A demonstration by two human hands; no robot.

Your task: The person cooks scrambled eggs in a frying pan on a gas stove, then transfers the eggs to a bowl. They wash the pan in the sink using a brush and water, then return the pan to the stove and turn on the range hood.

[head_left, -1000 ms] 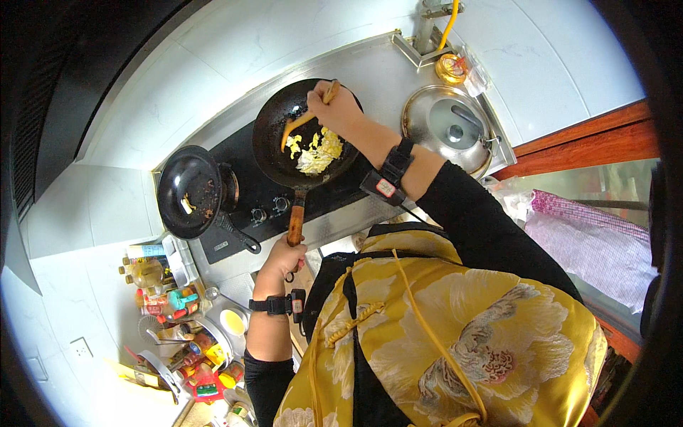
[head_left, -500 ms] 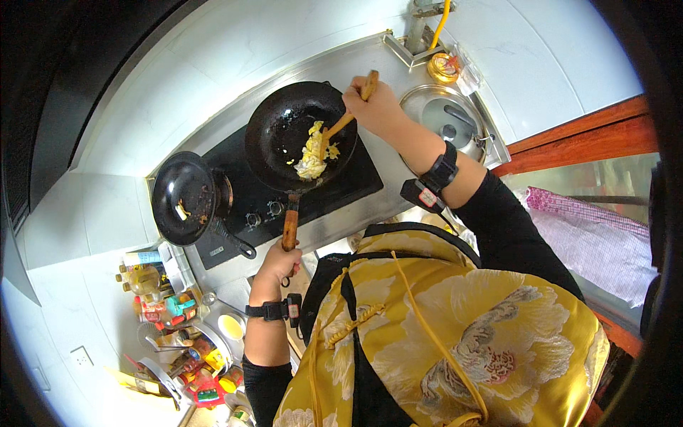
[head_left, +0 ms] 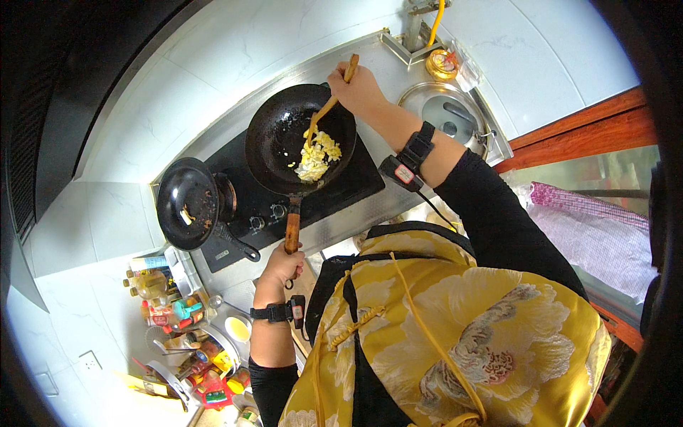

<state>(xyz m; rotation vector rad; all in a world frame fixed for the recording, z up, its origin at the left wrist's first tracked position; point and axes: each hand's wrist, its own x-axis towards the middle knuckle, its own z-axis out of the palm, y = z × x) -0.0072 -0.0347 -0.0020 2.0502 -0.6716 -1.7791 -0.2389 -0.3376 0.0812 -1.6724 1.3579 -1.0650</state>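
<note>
At the far left of the frame I see a dark vented panel, with pale wall tiles beside and below it. In the lower left, bottles and jars crowd together, with a small white bowl of something yellow just to their right. Above them, left of centre, a black frying pan sits at the left end of the black cooktop, a pale scrap lying in it and its handle slanting to the lower right.

Near the middle, the left hand is clenched round the wooden handle of a black wok, which stands on the cooktop just above centre. Scrambled egg, yellow and white, lies heaped in the lower right part of the wok. A wooden spatula slants down into it, its lower end at the heap's upper left edge. The right hand, over the wok's upper right rim, grasps that spatula near the top.

Further right lies a steel-rimmed glass lid, a gold-coloured jar just above it. At the right edge hangs a pink-and-white cloth.
</note>
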